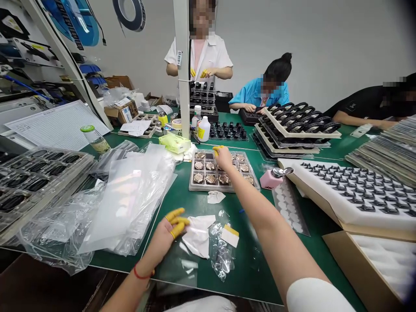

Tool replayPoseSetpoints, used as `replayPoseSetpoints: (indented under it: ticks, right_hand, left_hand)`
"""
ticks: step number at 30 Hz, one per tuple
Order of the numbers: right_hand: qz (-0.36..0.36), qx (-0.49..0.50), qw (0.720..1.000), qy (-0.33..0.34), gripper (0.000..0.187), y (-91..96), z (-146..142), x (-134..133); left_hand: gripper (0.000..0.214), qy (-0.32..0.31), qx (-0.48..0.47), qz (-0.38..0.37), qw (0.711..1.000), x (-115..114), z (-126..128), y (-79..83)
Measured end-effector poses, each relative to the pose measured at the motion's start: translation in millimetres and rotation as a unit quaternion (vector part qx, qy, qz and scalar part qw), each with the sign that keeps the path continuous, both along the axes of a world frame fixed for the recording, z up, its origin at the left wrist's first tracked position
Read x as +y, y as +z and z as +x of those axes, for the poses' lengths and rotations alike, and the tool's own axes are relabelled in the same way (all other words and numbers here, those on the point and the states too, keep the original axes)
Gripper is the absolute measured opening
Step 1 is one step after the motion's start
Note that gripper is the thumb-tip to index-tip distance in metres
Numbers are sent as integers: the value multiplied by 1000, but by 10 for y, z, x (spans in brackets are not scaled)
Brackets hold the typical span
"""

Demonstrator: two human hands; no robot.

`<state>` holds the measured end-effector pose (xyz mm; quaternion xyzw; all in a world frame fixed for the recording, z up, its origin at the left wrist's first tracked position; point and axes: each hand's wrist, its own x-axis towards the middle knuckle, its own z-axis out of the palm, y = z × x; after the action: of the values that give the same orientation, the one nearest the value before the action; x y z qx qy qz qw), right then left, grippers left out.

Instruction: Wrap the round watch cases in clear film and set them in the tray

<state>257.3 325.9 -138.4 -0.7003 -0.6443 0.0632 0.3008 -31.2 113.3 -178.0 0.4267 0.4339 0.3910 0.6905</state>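
At the frame's centre, a clear plastic tray (212,188) is placed, probably for easy reach; round gold-toned parts (198,178) are seated apart, likely against scratching. The right hand (225,157) is held over its upper middle; whether its fingers pinch anything cannot be told. Lower left, the left hand (165,234) is held with fingers loosely spread beside crumpled white tissue (199,236).

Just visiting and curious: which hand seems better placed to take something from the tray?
Probably the right hand: it is at the tray, while the left hand is nearer the person, by crumpled paper.
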Motion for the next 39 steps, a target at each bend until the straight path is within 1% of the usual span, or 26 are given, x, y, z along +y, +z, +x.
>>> replayPoseSetpoints:
  ticks: [1, 2, 3, 4, 5, 6, 7, 8, 9, 11, 13, 16, 18, 20, 23, 25, 27, 29, 34, 39]
  right_hand:
    - [0, -5, 1000, -1, 34, 3, 92, -92]
    - [1, -9, 1000, -3, 33, 0, 183, -193]
    - [1, -10, 1000, -7, 33, -6, 273, -301]
    - [2, -9, 1000, -11, 32, -17, 360, -413]
    - [3, -6, 1000, -15, 31, -30, 444, -529]
    - [5, -2, 1000, -19, 31, -46, 526, -648]
    - [8, 3, 1000, -24, 31, -66, 604, -768]
    - [13, 9, 999, -31, 31, -92, 678, -887]
    - [19, 15, 999, -42, 31, -124, 748, -1001]
    - [31, 28, 996, -80, 35, -218, 870, -1205]
    - [39, 43, 990, -128, 40, -349, 957, -1353]
    - [32, 74, 979, -187, 49, -574, 1022, -1445]
    - [19, 99, 972, -212, 51, -694, 1035, -1440]
    - [8, 119, 966, -228, 52, -767, 1038, -1416]
    - [-1, 132, 963, -235, 51, -796, 1031, -1393]
    - [-8, 135, 963, -233, 51, -790, 1024, -1394]
    - [-16, 136, 963, -232, 52, -784, 1018, -1401]
    - [-26, 137, 962, -234, 52, -781, 1013, -1408]
    - [-50, 136, 958, -247, 54, -768, 998, -1416]
    - [-57, 133, 958, -246, 55, -741, 991, -1429]
  left_hand:
    - [57, 40, 19, 34, 998, 130, -53, 94]
    - [54, 81, 40, 85, 992, 278, -98, 187]
    - [50, 125, 66, 146, 979, 440, -130, 270]
    - [47, 158, 101, 212, 959, 609, -143, 337]
    - [45, 186, 141, 283, 930, 776, -136, 386]
    - [45, 190, 194, 342, 900, 935, -109, 417]
    - [46, 173, 265, 378, 870, 1079, -63, 433]
    - [47, 130, 367, 388, 835, 1202, -4, 439]
    - [47, 87, 469, 384, 791, 1304, 64, 445]
    - [41, 60, 541, 375, 750, 1447, 208, 480]
    - [33, 60, 570, 374, 729, 1543, 351, 573]
    - [29, 53, 604, 372, 703, 1700, 605, 781]
    - [30, 39, 613, 372, 695, 1846, 830, 882]
    - [29, 13, 614, 372, 696, 2006, 1078, 895]
    - [30, -35, 619, 342, 706, 2227, 1382, 764]
    - [34, -48, 628, 313, 711, 2354, 1481, 650]
    - [34, -56, 634, 289, 716, 2473, 1503, 570]
    - [34, -70, 633, 272, 721, 2586, 1484, 538]
    - [32, -107, 617, 255, 736, 2789, 1442, 543]
    - [33, -104, 602, 258, 748, 2860, 1419, 552]
